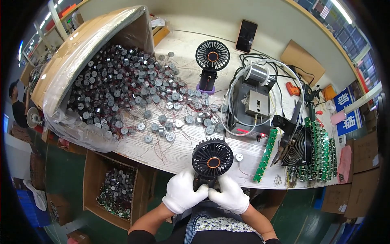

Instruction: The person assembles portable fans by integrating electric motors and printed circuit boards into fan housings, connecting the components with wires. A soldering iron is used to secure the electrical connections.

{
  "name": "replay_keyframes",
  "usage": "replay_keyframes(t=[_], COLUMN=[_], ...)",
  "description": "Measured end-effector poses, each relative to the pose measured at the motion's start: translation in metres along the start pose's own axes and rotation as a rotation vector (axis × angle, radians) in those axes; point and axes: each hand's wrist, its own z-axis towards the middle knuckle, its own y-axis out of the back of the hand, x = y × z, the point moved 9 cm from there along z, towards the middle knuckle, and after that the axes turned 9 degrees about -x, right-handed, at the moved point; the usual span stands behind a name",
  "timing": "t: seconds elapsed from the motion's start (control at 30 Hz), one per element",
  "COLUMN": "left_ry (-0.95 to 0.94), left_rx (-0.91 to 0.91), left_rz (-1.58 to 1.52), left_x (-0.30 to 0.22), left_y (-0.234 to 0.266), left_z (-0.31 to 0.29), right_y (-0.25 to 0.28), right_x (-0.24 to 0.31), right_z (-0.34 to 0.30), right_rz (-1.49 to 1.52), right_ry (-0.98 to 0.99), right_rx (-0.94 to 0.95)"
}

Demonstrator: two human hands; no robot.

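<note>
At the table's front edge I hold a black handheld fan with a round slotted grille and an orange ring at its centre. My left hand, in a white glove, closes on its neck from the left. From the right my white-gloved right hand grips the same part, and the thumbs nearly meet in front. Most of the fan's lower end is hidden by the gloves. A small round silver motor with thin wires lies just right of the fan head. Farther back, a similar black fan stands upright in a purple base.
A plastic-lined carton on its side spills many wired motors across the left. On the right are a soldering station, a green board strip, stacked green boards and a black cooling fan. A phone leans behind.
</note>
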Motion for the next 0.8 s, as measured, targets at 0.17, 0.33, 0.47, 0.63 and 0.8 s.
replay_keyframes(t=[0.17, 0.33, 0.47, 0.63, 0.8], left_ry=[0.035, 0.087, 0.025, 0.085, 0.053], left_rx=[0.012, 0.084, 0.042, 0.082, 0.071], left_rz=[0.017, -0.022, 0.005, 0.008, -0.042], left_x=[0.002, 0.007, 0.004, 0.009, 0.006], left_y=[0.0, -0.004, -0.003, -0.005, -0.003], left_z=[-0.001, -0.001, -0.001, -0.001, 0.001], right_y=[0.003, 0.005, 0.0, 0.002, 0.003], right_x=[0.012, 0.017, 0.0, 0.003, 0.011], right_z=[0.0, 0.0, 0.0, 0.0, 0.0], right_rz=[0.041, -0.009, 0.014, -0.027, 0.037], right_ry=[-0.035, -0.068, -0.052, -0.074, -0.089], right_rx=[-0.011, -0.008, -0.017, -0.008, -0.025])
